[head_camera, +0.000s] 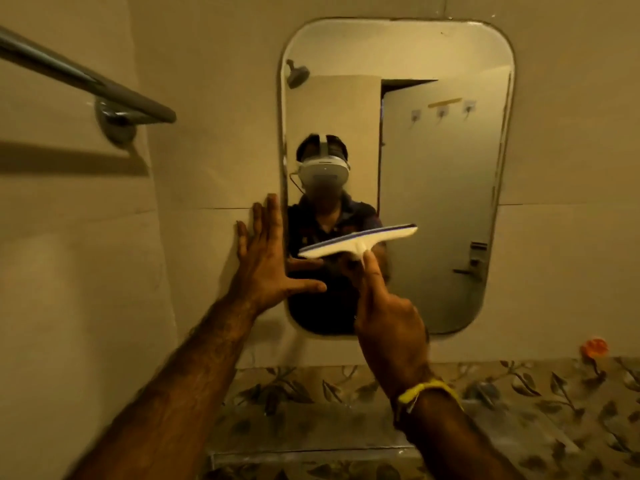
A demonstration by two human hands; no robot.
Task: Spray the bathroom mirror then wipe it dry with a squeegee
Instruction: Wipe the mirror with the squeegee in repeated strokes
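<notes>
**Squeegee raised at the mirror, other hand flat on the wall**

Right hand (389,318) up in front of the lower part of the mirror (446,188), fingers (372,271) curled round the handle of a white squeegee (358,240), gripping it from below. Squeegee blade tilted, right end higher than the left, with a dark strip along its upper edge. Blade close to the glass over the lower middle of the mirror; whether touching or just off it, cannot tell. Yellow band (424,391) round the right wrist.

Left hand (268,259) open, fingers straight and spread, palm laid against the wall tile (194,188) right at the mirror's left edge, thumb stretched sideways across the lower left corner of the glass.

Mirror tall with rounded corners, fixed to pale tiled wall. Reflected in it: a person in a dark shirt with a white headset, a shower head up left, a pale door with small hooks and a latch.

Metal towel bar (86,81) on the wall at upper left, well apart from the mirror. Below the mirror, a band of leaf-patterned tiles (519,393). Small orange thing (594,348), blurred, at the lower right, just above that band.
</notes>
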